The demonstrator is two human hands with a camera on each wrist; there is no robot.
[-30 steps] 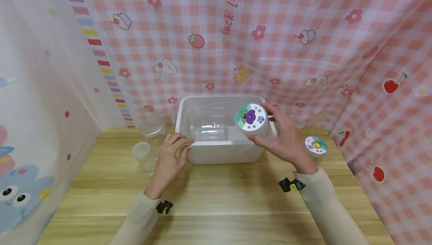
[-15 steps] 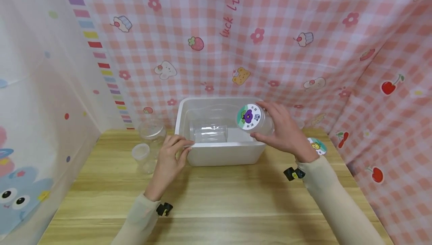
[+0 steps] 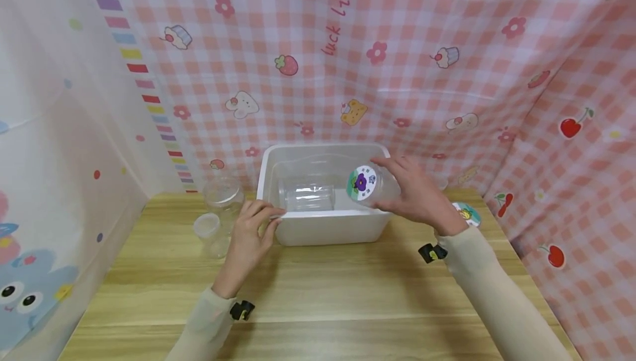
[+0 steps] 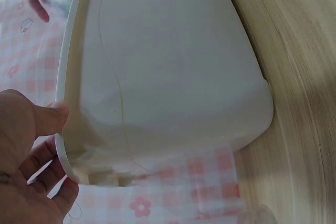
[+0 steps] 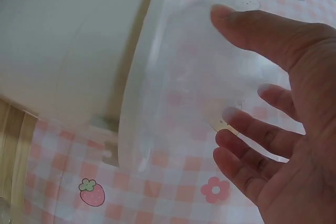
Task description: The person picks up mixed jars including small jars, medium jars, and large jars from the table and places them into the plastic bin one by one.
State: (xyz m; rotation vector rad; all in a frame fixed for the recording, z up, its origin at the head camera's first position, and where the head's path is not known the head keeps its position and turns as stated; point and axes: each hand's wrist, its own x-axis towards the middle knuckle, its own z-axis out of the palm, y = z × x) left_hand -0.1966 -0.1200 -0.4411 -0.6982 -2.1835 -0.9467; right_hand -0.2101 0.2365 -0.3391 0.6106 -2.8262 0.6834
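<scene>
Within the right hand (image 3: pixel 417 195), thumb and fingers clamped on it, a clear jar (image 3: pixel 372 186) tilts, its long axis running leftward from the palm at the white tub's (image 3: pixel 330 231) right end. Farther left, a second jar (image 3: pixel 310 197) lies inside; beyond, the left hand (image 3: pixel 252 231) pinches the front rim (image 3: pixel 333 213).

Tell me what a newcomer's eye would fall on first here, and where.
Probably the pink checked cloth first, hanging behind the table and filling much of the head view. Next, the purple-flower label on the clear jar, which the right hand holds tilted at the right end of the white box. The box stands on the table, its near rim gripped by the left hand.
</scene>
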